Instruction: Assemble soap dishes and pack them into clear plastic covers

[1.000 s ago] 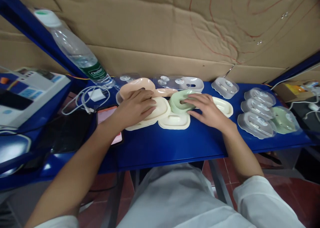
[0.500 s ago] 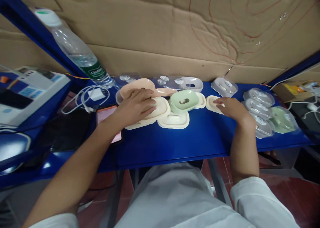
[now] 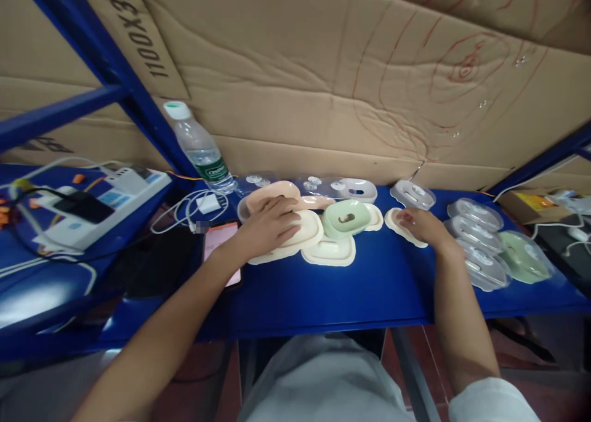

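My left hand (image 3: 272,225) lies flat with its fingers stretched over a cream soap dish (image 3: 308,226) and the edge of a peach soap dish (image 3: 272,193). Bent fingers of my right hand (image 3: 421,225) grip a separate cream soap dish (image 3: 395,220) at its right side; the fingertips are partly hidden. Between the hands, a pale green soap dish (image 3: 347,217) with a slot in its base rests on other cream pieces. One of those, a cream tray (image 3: 329,253), sits in front of it.
Clear-covered soap dishes (image 3: 480,262) are stacked at the right, beside a wrapped green one (image 3: 525,257). A grey-white dish (image 3: 412,194) stands at the back. Leftward are a phone (image 3: 234,278), a water bottle (image 3: 203,151), a charger with cable (image 3: 209,204) and a power strip (image 3: 106,209).
The camera view has tilted and shifted, so the table appears lower and farther right. More of the cream dish under my right hand shows. My left hand stays on the same dishes.
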### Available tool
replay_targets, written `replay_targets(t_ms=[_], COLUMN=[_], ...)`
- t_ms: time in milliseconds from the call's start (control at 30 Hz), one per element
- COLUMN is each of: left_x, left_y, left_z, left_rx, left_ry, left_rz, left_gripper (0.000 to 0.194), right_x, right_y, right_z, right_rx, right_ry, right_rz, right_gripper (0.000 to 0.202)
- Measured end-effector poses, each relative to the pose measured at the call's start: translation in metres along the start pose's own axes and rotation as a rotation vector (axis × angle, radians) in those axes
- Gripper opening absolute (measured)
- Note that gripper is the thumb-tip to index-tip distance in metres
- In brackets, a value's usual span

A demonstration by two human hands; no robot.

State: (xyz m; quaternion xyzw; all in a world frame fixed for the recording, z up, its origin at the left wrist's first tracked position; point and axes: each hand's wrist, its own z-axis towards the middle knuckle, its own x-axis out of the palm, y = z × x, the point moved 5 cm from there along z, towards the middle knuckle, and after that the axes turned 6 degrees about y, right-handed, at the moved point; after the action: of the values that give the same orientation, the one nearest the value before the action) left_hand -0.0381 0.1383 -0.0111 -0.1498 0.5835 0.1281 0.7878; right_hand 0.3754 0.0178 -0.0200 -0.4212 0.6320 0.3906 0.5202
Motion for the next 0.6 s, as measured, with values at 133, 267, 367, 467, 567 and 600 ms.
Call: replay_targets(t_ms=[133, 267, 367, 467, 567, 600], left_x=[0.001, -0.002, -0.003, -0.003, -0.002, -0.002], left_y=[-0.001, -0.004, -0.004, -0.003, -0.002, -0.001], left_z=[-0.001, -0.001, -0.001, -0.002, -0.003, -0.004], left_rx=[-0.038, -0.052, -0.054, -0.06, -0.058, -0.059], left_ry=[0.01, -0.003, 0.004, 0.004, -0.003, -0.003], left_rz=[0.015, 0.02, 0.034, 0.034, 0.024, 0.023], left_gripper=[0.031, 0.03, 0.03, 0.029, 0.03, 0.031], right_x=[-0.033, -0.068, -0.086, -0.097, -0.099, -0.098], right_y=[0.037, 0.12, 0.172, 0.174, 0.13, 0.11], right_z=[0.01, 0.029, 0.037, 0.044, 0.053, 0.056], right_rx=[-0.11, -0.456, -0.658, -0.617, -0.437, -0.368], right_ry=[-0.142, -0.244, -0.333, -0.414, -0.339, -0.291], right_rz=[-0.021, 0.018, 0.091, 0.129, 0.101, 0.08], right_gripper=[0.037, 0.036, 0.035, 0.036, 0.038, 0.038])
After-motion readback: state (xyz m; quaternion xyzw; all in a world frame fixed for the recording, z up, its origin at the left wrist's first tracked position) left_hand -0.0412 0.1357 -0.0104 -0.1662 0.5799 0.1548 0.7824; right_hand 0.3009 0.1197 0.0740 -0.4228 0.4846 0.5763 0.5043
